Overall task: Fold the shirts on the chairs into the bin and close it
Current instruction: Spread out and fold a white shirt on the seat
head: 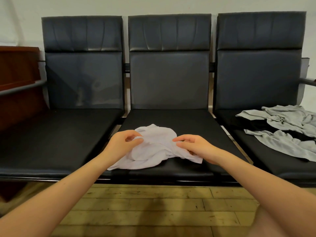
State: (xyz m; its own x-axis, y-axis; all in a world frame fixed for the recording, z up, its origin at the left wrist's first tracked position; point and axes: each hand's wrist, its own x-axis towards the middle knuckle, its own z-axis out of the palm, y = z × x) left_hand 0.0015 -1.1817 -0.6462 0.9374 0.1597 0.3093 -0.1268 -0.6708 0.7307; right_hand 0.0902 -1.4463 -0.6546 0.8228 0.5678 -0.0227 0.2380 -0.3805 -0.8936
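A crumpled white shirt (pixel 153 147) lies on the seat of the middle black chair (pixel 171 117). My left hand (pixel 123 142) pinches a fold of its fabric at the left side. My right hand (pixel 193 145) pinches the fabric at the right side. On the right chair seat (pixel 242 142) lies a heap of grey shirts (pixel 282 130) with a black garment (pixel 256 124) between them. No bin is in view.
The left black chair (pixel 59 134) has a bare seat. A dark red wooden cabinet (pixel 17 82) stands at the far left behind a grey armrest (pixel 22 88). Yellowish wooden floor (pixel 153 211) runs in front of the chairs.
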